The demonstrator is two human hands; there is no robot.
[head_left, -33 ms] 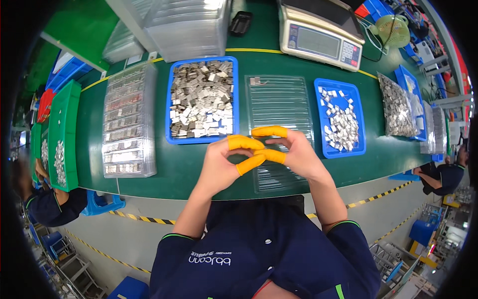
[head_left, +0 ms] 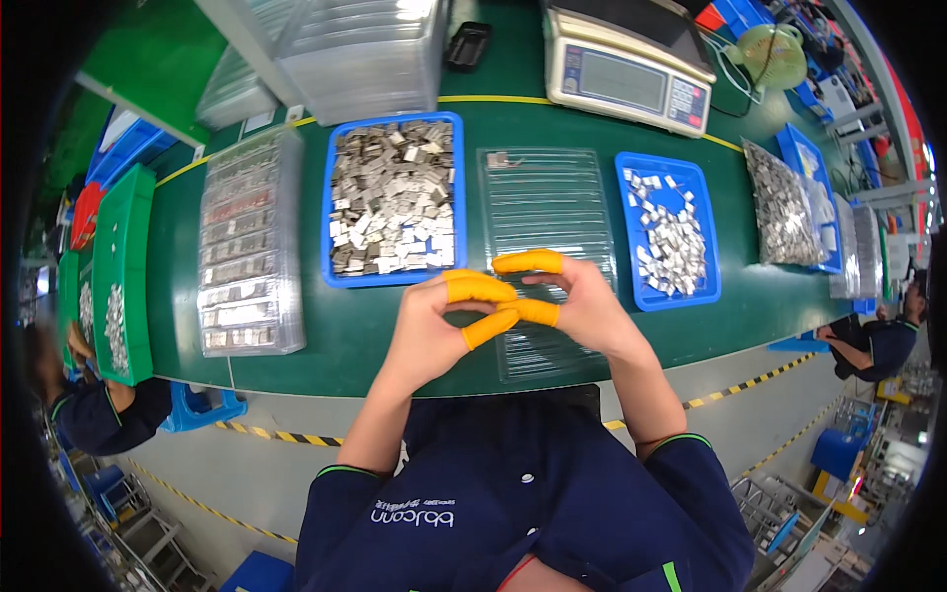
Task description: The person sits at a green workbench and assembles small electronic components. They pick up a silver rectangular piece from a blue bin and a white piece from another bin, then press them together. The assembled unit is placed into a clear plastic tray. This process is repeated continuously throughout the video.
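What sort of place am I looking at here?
Probably a factory workshop, perhaps for packing or assembly. The signs are a long green workbench, a blue rectangular plastic tray heaped with small silvery metallic-looking pieces, and a white electronic scale with a grey screen.

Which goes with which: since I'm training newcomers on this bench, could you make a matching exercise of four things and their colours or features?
Things:
1. Finger covers
2. Flat ribbed tray
3. Large bin at left
4. Scale

Colours or features:
A. Green
B. Has a keypad
C. Yellow
D. Clear

Pairs: 1-C, 2-D, 3-A, 4-B
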